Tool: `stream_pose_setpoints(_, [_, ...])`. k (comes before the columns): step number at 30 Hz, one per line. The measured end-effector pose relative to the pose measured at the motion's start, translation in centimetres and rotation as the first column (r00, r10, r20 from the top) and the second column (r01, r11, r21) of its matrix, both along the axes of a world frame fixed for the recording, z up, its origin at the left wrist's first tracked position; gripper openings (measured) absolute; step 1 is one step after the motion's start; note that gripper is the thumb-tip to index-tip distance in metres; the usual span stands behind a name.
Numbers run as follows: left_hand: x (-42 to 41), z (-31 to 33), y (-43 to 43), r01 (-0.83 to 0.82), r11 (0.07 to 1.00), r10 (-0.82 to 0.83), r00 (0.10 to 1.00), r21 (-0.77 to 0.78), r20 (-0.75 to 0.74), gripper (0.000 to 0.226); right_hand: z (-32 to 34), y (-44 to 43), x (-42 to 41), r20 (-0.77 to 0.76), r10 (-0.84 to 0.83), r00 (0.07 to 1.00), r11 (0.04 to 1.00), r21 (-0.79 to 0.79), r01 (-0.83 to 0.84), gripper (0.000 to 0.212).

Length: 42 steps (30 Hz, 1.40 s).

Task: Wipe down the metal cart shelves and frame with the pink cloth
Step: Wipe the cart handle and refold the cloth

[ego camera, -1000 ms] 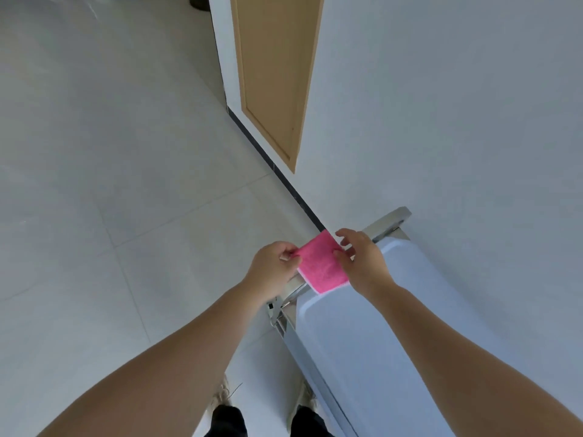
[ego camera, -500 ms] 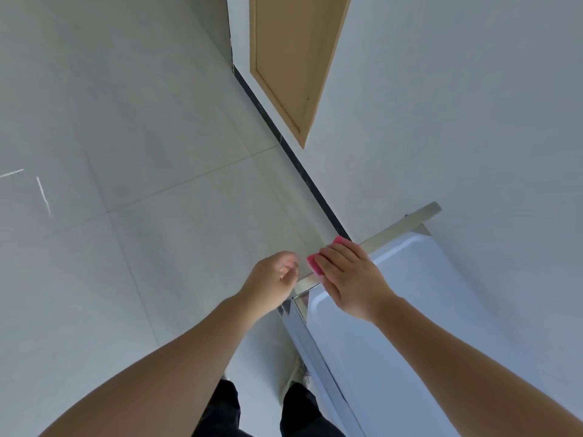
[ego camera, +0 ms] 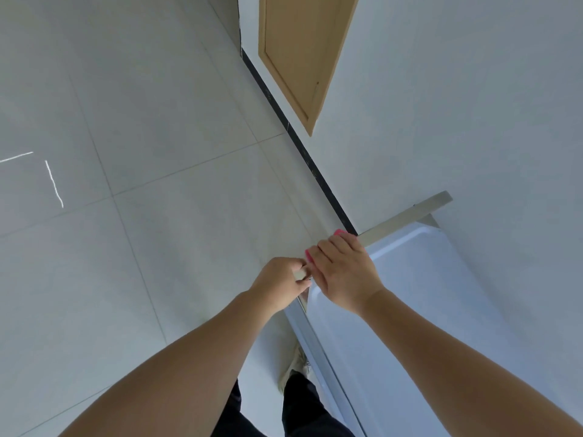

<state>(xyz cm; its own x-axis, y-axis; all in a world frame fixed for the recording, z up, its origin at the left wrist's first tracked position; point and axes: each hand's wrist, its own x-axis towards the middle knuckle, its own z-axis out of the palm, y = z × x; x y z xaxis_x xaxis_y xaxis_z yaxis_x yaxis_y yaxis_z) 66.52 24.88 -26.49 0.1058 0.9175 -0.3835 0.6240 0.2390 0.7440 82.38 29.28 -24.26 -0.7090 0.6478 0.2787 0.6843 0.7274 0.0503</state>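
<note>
Left hand beside right hand, both curled.

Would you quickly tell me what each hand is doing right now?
Left hand: grips the rail end.
Right hand: holds the cloth on the rail.
</note>
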Motion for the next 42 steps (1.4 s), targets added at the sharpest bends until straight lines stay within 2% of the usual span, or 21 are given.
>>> stream_pose_setpoints(2, [-0.1, -0.2, 0.0, 0.013, 0.999, -0.013, 1.000, -0.043, 0.006, 0.001, 0.5, 1.3, 1.5, -0.070, -0.053, 0.996, 0.998, -0.033, 0.051, 0.028])
stream_pose_setpoints(4, [-0.1, -0.3, 0.0, 0.012, 0.998, -0.012, 1.000, -0.054, -0.004, 0.020, 0.9, 2.8, 3.3, -0.124, -0.095, 0.988, 0.992, -0.095, 0.083, 0.034])
stream_pose_setpoints(8, [-0.1, 0.2, 0.1, 0.024, 1.000, -0.024, 0.999, -0.021, -0.028, 0.021, 1.2, 5.2, 5.8, -0.199, -0.173, 0.965, 0.977, -0.160, 0.143, 0.038])
stream_pose_setpoints(10, [0.0, 0.3, 0.1, 0.031, 0.998, -0.034, 0.998, -0.051, -0.052, 0.024, 1.0, 5.6, 6.3, -0.221, -0.196, 0.955, 0.973, -0.162, 0.162, 0.041])
stream_pose_setpoints(15, [0.7, 1.7, 1.3, 0.113, 0.992, -0.122, 0.974, -0.056, -0.193, 0.038, 0.6, 5.3, 6.0, -0.253, -0.204, 0.946, 0.973, -0.156, 0.169, 0.041])
stream_pose_setpoints(16, [1.1, 2.3, 1.8, 0.117, 0.993, -0.121, 0.974, -0.034, -0.190, 0.039, 0.5, 5.2, 6.0, -0.261, -0.208, 0.943, 0.973, -0.151, 0.173, 0.042])
stream_pose_setpoints(18, [2.1, 3.7, 2.8, 0.126, 0.991, -0.118, 0.975, 0.033, -0.188, 0.022, 0.5, 5.1, 6.0, -0.266, -0.204, 0.942, 0.976, -0.135, 0.173, 0.042])
stream_pose_setpoints(21, [3.9, 5.3, 4.2, 0.169, 0.983, -0.149, 0.965, 0.077, -0.216, 0.034, 0.2, 5.0, 6.1, -0.250, -0.211, 0.945, 0.973, -0.142, 0.180, 0.046])
stream_pose_setpoints(24, [5.0, 5.9, 5.1, 0.185, 0.981, -0.164, 0.954, 0.063, -0.251, 0.033, 0.1, 5.2, 6.2, -0.247, -0.214, 0.945, 0.971, -0.163, 0.177, 0.048])
stream_pose_setpoints(30, [4.9, 5.4, 5.0, 0.172, 0.983, -0.149, 0.953, 0.067, -0.263, 0.032, 0.0, 6.7, 8.2, -0.255, -0.100, 0.962, 0.991, -0.114, 0.073, 0.028])
stream_pose_setpoints(36, [5.1, 5.7, 5.0, 0.115, 0.993, -0.107, 0.968, 0.021, -0.226, 0.028, 0.4, 9.3, 11.2, -0.331, -0.106, 0.938, 0.991, -0.107, 0.075, 0.049])
stream_pose_setpoints(39, [5.3, 5.8, 5.0, 0.073, 0.997, -0.073, 0.976, -0.006, -0.204, 0.029, 0.0, 10.8, 12.9, -0.365, -0.142, 0.920, 0.988, -0.115, 0.107, 0.051])
stream_pose_setpoints(42, [5.4, 5.7, 4.9, 0.060, 0.998, -0.063, 0.976, -0.020, -0.207, 0.027, -0.2, 12.7, 14.8, -0.392, -0.221, 0.893, 0.973, -0.148, 0.176, 0.043])
